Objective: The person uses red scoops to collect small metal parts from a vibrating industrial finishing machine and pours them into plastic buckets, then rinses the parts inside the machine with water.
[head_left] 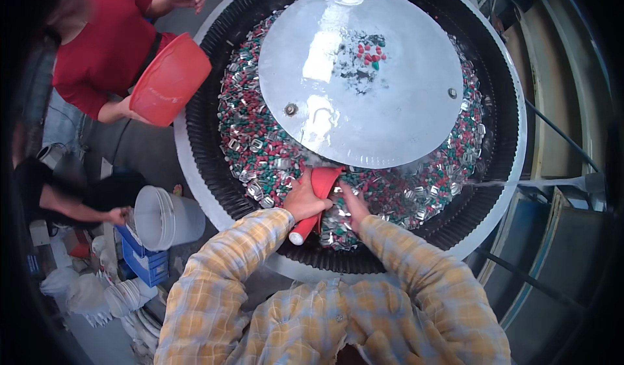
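My left hand (303,200) grips a red plastic scoop (317,196) by its handle, its blade dug into a bed of small red and green pellets mixed with shiny metal pieces (257,147). Just to its right, my right hand (355,209) lies flat on the pile, fingers pressed into the metal pieces. The pile fills a ring-shaped trough with a ribbed black lining (208,163) and a white rim (520,150). A domed silver centre plate (390,105) covers the middle, with a few pellets on top.
A person in a red top (104,46) stands at the left rim holding a red basin (169,82). Another person's arm (71,206) reaches toward a white bucket (166,219) beside blue crates (146,261). Stacked white containers (123,297) sit lower left. A thin water jet (520,183) comes from the right.
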`<action>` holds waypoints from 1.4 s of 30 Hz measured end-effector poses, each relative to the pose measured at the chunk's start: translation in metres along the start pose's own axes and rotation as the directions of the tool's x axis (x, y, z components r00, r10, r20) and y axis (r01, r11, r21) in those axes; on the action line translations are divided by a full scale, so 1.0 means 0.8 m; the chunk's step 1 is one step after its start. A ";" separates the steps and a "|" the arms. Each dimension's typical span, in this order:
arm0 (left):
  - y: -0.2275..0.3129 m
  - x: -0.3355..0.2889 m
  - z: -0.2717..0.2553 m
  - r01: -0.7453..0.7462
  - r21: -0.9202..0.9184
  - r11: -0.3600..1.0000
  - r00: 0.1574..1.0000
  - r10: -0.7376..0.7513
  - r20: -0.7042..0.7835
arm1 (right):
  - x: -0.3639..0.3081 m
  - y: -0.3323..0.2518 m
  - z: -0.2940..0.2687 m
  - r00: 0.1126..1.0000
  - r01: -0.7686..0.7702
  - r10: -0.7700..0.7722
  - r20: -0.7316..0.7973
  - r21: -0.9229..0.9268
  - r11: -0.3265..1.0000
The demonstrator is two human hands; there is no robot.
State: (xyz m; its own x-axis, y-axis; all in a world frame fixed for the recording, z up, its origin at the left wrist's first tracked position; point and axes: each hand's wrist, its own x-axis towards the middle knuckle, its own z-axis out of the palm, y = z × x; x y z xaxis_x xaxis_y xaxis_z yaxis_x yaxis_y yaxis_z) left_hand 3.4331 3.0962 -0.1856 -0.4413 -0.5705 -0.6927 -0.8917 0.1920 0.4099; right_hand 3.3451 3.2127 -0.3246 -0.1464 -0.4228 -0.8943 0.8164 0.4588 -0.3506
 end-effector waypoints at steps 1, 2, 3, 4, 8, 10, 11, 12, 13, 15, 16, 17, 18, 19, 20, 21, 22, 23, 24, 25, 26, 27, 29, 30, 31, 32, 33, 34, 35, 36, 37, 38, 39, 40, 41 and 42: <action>-0.011 0.003 0.002 0.000 0.001 1.000 1.000 0.000 -0.015 | 0.005 0.004 0.013 0.998 0.050 -0.050 -0.037 -0.019 0.999; -0.028 0.011 0.009 -0.058 -0.033 0.998 0.998 0.057 -0.040 | 0.009 0.006 0.026 0.992 0.096 -0.099 -0.076 -0.045 0.994; -0.037 0.017 0.011 -0.122 -0.066 0.990 0.991 0.118 -0.068 | 0.015 0.010 0.038 0.983 0.138 -0.146 -0.116 -0.072 0.988; -0.044 0.015 0.008 -0.129 -0.136 0.982 0.991 0.123 -0.056 | -0.013 -0.006 0.053 0.987 0.116 -0.125 -0.098 -0.090 0.989; -0.054 -0.003 -0.008 -0.171 -0.300 0.939 0.985 0.164 -0.050 | -0.098 -0.037 0.088 0.979 0.188 -0.199 -0.038 -0.198 0.962; -0.038 -0.040 -0.032 -0.200 -0.433 0.879 0.978 0.203 -0.040 | -0.128 -0.043 0.095 0.971 0.234 -0.239 -0.009 -0.174 0.957; -0.037 -0.052 -0.040 -0.212 -0.551 0.807 0.971 0.239 -0.024 | -0.143 -0.047 0.098 0.965 0.258 -0.260 0.007 -0.162 0.952; -0.046 -0.059 -0.046 -0.237 -0.581 0.779 0.963 0.267 -0.035 | -0.157 -0.049 0.102 0.929 0.370 -0.361 0.079 -0.205 0.906; -0.044 -0.073 -0.054 -0.245 -0.627 0.740 0.958 0.286 -0.037 | -0.170 -0.051 0.102 0.879 0.476 -0.454 0.143 -0.236 0.847; -0.055 -0.095 -0.066 -0.330 -0.629 0.703 0.935 0.336 -0.115 | -0.213 -0.066 0.104 0.833 0.541 -0.495 0.246 -0.177 0.822; -0.054 -0.106 -0.069 -0.339 -0.627 0.701 0.932 0.340 -0.124 | -0.227 -0.075 0.097 0.788 0.578 -0.518 0.332 -0.112 0.808; -0.052 -0.117 -0.071 -0.336 -0.715 0.613 0.925 0.358 -0.127 | -0.240 -0.084 0.090 0.734 0.607 -0.538 0.414 -0.044 0.794; -0.057 -0.125 -0.073 -0.330 -0.793 0.512 0.916 0.377 -0.138 | -0.264 -0.091 0.091 0.705 0.652 -0.576 0.412 -0.057 0.756; -0.062 -0.131 -0.072 -0.339 -0.795 0.502 0.913 0.380 -0.150 | -0.285 -0.097 0.089 0.678 0.692 -0.611 0.409 -0.074 0.718; -0.067 -0.137 -0.071 -0.372 -0.835 0.404 0.885 0.427 -0.188 | -0.293 -0.099 0.082 0.667 0.704 -0.625 0.405 -0.069 0.707; -0.074 -0.144 -0.072 -0.400 -0.864 0.306 0.855 0.463 -0.232 | -0.312 -0.102 0.080 0.614 0.769 -0.686 0.391 -0.102 0.631; -0.075 -0.154 -0.069 -0.412 -0.874 0.258 0.853 0.447 -0.270 | -0.325 -0.104 0.076 0.588 0.802 -0.725 0.359 -0.140 0.581; -0.078 -0.163 -0.066 -0.418 -0.873 0.251 0.851 0.444 -0.279 | -0.336 -0.106 0.073 0.558 0.829 -0.762 0.331 -0.180 0.529; -0.081 -0.174 -0.062 -0.430 -0.890 0.151 0.835 0.440 -0.329 | -0.346 -0.104 0.068 0.575 0.818 -0.762 0.296 -0.208 0.536; -0.084 -0.185 -0.059 -0.437 -0.898 0.049 0.820 0.432 -0.375 | -0.352 -0.102 0.061 0.594 0.803 -0.762 0.258 -0.239 0.545; -0.087 -0.197 -0.059 -0.436 -0.899 0.038 0.824 0.419 -0.382 | -0.343 -0.100 0.050 0.582 0.809 -0.782 0.223 -0.251 0.532; -0.093 -0.206 -0.054 -0.436 -0.899 0.034 0.825 0.414 -0.384 | -0.336 -0.098 0.034 0.577 0.808 -0.792 0.198 -0.275 0.520; -0.113 -0.224 -0.046 -0.487 -0.872 -0.043 0.798 0.384 -0.465 | -0.333 -0.088 0.022 0.601 0.788 -0.783 0.159 -0.280 0.548; -0.125 -0.235 -0.040 -0.491 -0.869 -0.054 0.806 0.349 -0.478 | -0.336 -0.080 0.018 0.619 0.769 -0.774 0.132 -0.305 0.562; -0.134 -0.248 -0.036 -0.488 -0.871 -0.056 0.813 0.334 -0.477 | -0.340 -0.072 0.014 0.634 0.749 -0.766 0.106 -0.329 0.575; -0.141 -0.265 -0.035 -0.465 -0.882 -0.071 0.845 0.261 -0.467 | -0.337 -0.066 0.007 0.626 0.749 -0.776 0.074 -0.333 0.573; -0.149 -0.279 -0.030 -0.436 -0.895 -0.087 0.877 0.181 -0.445 | -0.333 -0.060 0.001 0.616 0.761 -0.785 0.063 -0.305 0.573; -0.162 -0.290 -0.025 -0.433 -0.898 -0.070 0.886 0.149 -0.439 | -0.332 -0.055 -0.004 0.623 0.754 -0.781 0.040 -0.297 0.586; -0.176 -0.300 -0.022 -0.458 -0.887 -0.062 0.875 0.146 -0.462 | -0.333 -0.051 -0.007 0.628 0.747 -0.778 0.016 -0.290 0.598; -0.189 -0.309 -0.018 -0.487 -0.872 -0.041 0.864 0.126 -0.488 | -0.335 -0.048 -0.005 0.620 0.750 -0.784 -0.005 -0.288 0.595; -0.201 -0.317 -0.014 -0.514 -0.858 -0.019 0.852 0.109 -0.513 | -0.325 -0.047 -0.016 0.595 0.774 -0.803 0.010 -0.275 0.570; -0.216 -0.324 -0.008 -0.565 -0.824 0.043 0.824 0.078 -0.561 | -0.325 -0.043 -0.016 0.602 0.760 -0.798 -0.019 -0.291 0.581; -0.225 -0.326 -0.004 -0.616 -0.781 0.099 0.787 0.063 -0.613 | -0.329 -0.045 -0.015 0.595 0.755 -0.802 -0.051 -0.308 0.579; -0.229 -0.331 -0.002 -0.634 -0.760 0.144 0.771 0.043 -0.635 | -0.322 -0.046 -0.023 0.596 0.752 -0.802 -0.052 -0.315 0.579; -0.231 -0.335 0.001 -0.648 -0.738 0.189 0.755 0.028 -0.655 | -0.306 -0.046 -0.037 0.569 0.765 -0.822 -0.016 -0.356 0.537; -0.236 -0.336 0.007 -0.665 -0.716 0.210 0.731 -0.009 -0.682 | -0.297 -0.049 -0.045 0.530 0.785 -0.848 0.020 -0.390 0.482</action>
State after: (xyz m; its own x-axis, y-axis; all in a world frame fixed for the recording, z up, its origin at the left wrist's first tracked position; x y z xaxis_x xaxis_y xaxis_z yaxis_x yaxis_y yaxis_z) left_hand 3.7190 3.2175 -0.0801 -0.2455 -0.9636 -0.1057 0.1785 -0.1521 0.9721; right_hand 3.3274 3.3232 -0.1086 -0.7584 -0.6288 -0.1717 0.0608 0.1940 -0.9791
